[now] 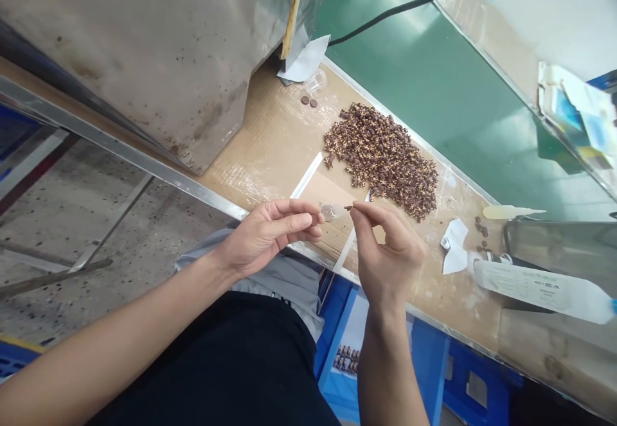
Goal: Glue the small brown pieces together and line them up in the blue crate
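While speckled floor (pixel 144 239) shows at far left, a big grey box (pixel 144 47) covers that end of the cardboard-topped bench (pixel 272 133). Left hand (pixel 274 230): fingers loosely curled, clear plastic piece (pixel 330 212) at the tips, can't tell if gripped. Right hand (pixel 388 239) pinches one small brown part (pixel 349 208) over the bench; pile of brown parts (pixel 380 159) behind it, green panel (pixel 409 60) beyond. Blue crate (pixel 427 362) below, rows of parts (pixel 346 359) inside. Far right: labelled bottle (pixel 540 288).
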The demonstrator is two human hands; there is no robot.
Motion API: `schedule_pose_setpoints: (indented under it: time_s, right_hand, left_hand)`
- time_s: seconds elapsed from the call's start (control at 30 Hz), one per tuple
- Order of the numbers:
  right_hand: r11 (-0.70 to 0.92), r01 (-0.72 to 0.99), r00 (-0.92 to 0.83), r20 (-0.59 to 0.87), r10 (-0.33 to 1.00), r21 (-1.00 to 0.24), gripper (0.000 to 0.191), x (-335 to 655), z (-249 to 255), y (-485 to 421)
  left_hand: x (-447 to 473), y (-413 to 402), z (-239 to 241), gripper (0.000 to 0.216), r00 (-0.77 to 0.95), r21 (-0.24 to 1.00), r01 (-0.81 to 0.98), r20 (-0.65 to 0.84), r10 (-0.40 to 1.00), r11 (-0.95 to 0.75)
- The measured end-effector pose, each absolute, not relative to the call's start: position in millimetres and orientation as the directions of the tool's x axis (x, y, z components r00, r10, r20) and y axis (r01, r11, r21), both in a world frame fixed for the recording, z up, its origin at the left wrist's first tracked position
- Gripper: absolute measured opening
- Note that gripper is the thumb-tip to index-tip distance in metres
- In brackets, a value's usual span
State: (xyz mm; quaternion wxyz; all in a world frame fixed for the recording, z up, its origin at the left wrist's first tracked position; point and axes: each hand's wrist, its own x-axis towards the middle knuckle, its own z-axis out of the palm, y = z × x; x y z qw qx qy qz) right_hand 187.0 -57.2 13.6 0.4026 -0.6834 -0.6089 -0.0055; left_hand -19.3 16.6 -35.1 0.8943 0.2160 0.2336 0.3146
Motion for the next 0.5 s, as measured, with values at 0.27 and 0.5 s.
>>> schedule_pose_setpoints:
  time_s: [0.27, 0.5]
  right_hand:
    - [0.104, 0.844, 0.189, 0.472, 0.861, -0.526, 0.015, 186, 4, -61]
    - [0.14, 0.843, 0.14, 0.464, 0.875, -0.519, 0.019, 189, 1, -62]
  left_hand:
    - [-20, 16, -35, 0.018, 0.693, 0.539, -0.461, -0.277, 0.665, 0.705]
    - [-20, 16, -34, 0.018, 0.69, 0.547, -0.462, -0.273, 0.67, 0.699]
